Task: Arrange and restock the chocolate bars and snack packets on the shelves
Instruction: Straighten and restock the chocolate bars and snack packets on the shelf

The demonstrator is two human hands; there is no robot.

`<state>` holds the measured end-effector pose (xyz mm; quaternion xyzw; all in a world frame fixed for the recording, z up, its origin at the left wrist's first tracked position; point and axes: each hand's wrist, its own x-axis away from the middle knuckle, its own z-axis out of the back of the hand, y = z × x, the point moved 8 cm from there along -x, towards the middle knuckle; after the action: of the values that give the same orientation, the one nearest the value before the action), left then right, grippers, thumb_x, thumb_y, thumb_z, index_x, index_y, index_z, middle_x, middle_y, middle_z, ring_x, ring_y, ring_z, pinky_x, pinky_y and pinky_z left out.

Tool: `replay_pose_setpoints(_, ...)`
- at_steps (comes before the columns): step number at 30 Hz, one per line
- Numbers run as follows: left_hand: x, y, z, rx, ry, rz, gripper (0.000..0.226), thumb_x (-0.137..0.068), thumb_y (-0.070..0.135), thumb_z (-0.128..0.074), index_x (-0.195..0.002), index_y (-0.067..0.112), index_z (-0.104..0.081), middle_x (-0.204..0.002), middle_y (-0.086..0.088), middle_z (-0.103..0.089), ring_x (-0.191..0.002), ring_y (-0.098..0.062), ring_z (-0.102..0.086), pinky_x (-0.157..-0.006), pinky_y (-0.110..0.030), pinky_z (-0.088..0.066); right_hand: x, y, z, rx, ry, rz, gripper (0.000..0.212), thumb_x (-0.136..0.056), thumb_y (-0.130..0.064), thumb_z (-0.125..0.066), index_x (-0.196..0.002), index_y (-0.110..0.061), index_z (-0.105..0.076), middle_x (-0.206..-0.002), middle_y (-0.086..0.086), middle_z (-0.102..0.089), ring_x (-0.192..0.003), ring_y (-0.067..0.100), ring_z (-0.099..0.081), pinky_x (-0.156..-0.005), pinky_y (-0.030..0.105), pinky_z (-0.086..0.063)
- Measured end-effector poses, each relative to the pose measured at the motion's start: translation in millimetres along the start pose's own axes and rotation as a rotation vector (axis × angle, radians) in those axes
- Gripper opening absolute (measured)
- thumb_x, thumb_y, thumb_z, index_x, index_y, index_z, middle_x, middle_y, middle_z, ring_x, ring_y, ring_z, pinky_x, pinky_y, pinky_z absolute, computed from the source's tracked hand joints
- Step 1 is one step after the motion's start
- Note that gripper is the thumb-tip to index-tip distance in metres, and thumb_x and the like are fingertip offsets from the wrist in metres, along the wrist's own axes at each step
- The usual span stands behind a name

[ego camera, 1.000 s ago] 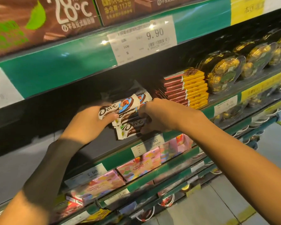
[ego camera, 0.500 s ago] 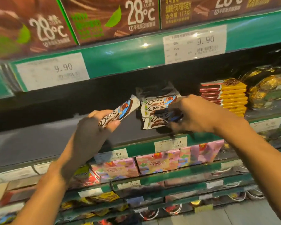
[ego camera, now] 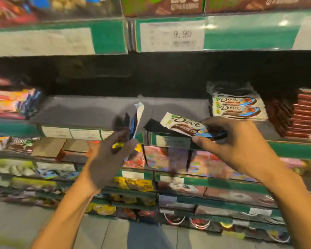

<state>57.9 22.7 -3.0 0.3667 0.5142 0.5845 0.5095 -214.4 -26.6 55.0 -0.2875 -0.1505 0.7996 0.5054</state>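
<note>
My left hand (ego camera: 109,159) grips a Dove chocolate bar (ego camera: 136,119) that stands nearly upright and edge-on, blurred by motion. My right hand (ego camera: 241,144) pinches a second Dove bar (ego camera: 185,124) by its right end, its white wrapper pointing left over the shelf's front edge (ego camera: 169,141). Both bars hang in front of a bare grey stretch of shelf (ego camera: 90,110). To the right, a small stack of Dove bars (ego camera: 238,108) rests on the same shelf.
Red and yellow chocolate bars (ego camera: 305,115) are stacked at the far right. Colourful packets (ego camera: 13,103) lie at the shelf's left end. Pink boxes (ego camera: 169,159) and more snack packets fill the lower shelves. A green price rail (ego camera: 169,35) runs above.
The view has swung left. My right hand has pulled one Dove bar off the stack and moved left and down. My left hand has turned its bar upright.
</note>
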Motion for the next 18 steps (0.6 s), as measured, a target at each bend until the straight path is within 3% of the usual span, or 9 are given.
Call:
replay_pose_setpoints(3,28.1,-14.5,53.7,-0.020,0.039,-0.009,0.013,-0.083,0.045,-0.074,-0.093,0.035,-0.072,-0.081,0.000,-0.073,-0.068,-0.009,-0.065,-0.052,-0.014,-0.040,9.3,-42.1,-38.1,-0.020,-0.030,0.013,0.068,-0.070,-0.073,-0.055,-0.117,-0.026,-0.069,-0.097,-0.005,-0.074,-0.090,0.016,-0.069,-0.082,0.037,-0.057)
replay_pose_setpoints(6,59.7,-37.2,123.0,-0.035,0.137,0.007,0.010,-0.083,0.035,-0.076,-0.092,0.035,-0.072,-0.082,0.016,-0.074,-0.075,0.002,-0.067,-0.067,-0.017,-0.050,16.8,-87.4,-93.4,-0.112,-0.095,0.017,0.063,-0.068,-0.076,-0.052,-0.107,-0.029,-0.067,-0.083,-0.010,-0.070,-0.073,0.013,-0.066,-0.067,0.034,-0.053)
replay_pose_setpoints(8,80.9,-58.8,166.8,-0.031,0.239,0.048,0.019,-0.072,0.044,-0.076,-0.091,0.039,-0.075,-0.088,0.011,-0.076,-0.087,-0.012,-0.072,-0.084,-0.036,-0.056,20.8,-114.5,-130.4,-0.172,-0.117,0.019,0.058,-0.069,-0.075,-0.054,-0.104,-0.030,-0.066,-0.076,-0.012,-0.066,-0.067,0.007,-0.061,-0.062,0.031,-0.049)
replay_pose_setpoints(10,109.2,-81.2,214.0,-0.010,0.330,0.076,0.023,-0.065,0.051,-0.074,-0.087,0.044,-0.075,-0.084,0.005,-0.076,-0.088,-0.029,-0.072,-0.087,-0.050,-0.055,25.7,-145.9,-174.1,-0.246,-0.156,0.005,0.052,-0.068,-0.072,-0.057,-0.101,-0.031,-0.064,-0.074,-0.009,-0.065,-0.067,0.009,-0.060,-0.062,0.032,-0.048)
replay_pose_setpoints(12,140.2,-101.6,258.4,0.021,0.418,0.102,0.017,-0.075,0.035,-0.080,-0.088,0.026,-0.075,-0.081,-0.007,-0.074,-0.080,-0.030,-0.068,-0.080,-0.037,-0.057,32.0,-180.2,-219.7,-0.349,-0.210,0.000,0.050,-0.070,-0.068,-0.062,-0.103,-0.031,-0.065,-0.079,-0.006,-0.068,-0.072,0.015,-0.063,-0.066,0.038,-0.051)
replay_pose_setpoints(14,173.1,-117.4,296.8,0.010,0.478,0.162,0.012,-0.083,0.016,-0.077,-0.088,0.009,-0.068,-0.074,-0.015,-0.067,-0.067,-0.017,-0.059,-0.063,-0.016,-0.048,37.1,-214.8,-262.6,-0.395,-0.260,0.019,0.047,-0.073,-0.063,-0.065,-0.105,-0.028,-0.066,-0.082,-0.005,-0.071,-0.073,0.017,-0.066,-0.067,0.036,-0.052)
replay_pose_setpoints(16,204.7,-134.7,335.0,0.065,0.578,0.234,0.023,-0.073,0.040,-0.080,-0.086,0.024,-0.068,-0.069,-0.001,-0.061,-0.062,-0.010,-0.053,-0.055,-0.013,-0.042,41.7,-247.9,-301.4,-0.443,-0.333,0.027,0.044,-0.075,-0.063,-0.064,-0.099,-0.026,-0.068,-0.078,-0.001,-0.071,-0.070,0.024,-0.066,-0.066,0.034,-0.052)
replay_pose_setpoints(18,233.5,-153.8,372.0,0.136,0.698,0.290,0.044,-0.065,0.057,-0.075,-0.097,0.028,-0.071,-0.077,0.005,-0.071,-0.064,-0.009,-0.058,-0.058,-0.019,-0.043,45.6,-282.7,-340.0,-0.492,-0.449,0.032,0.048,-0.077,-0.071,-0.062,-0.098,-0.028,-0.068,-0.079,0.002,-0.072,-0.073,0.031,-0.068,-0.073,0.045,-0.053)
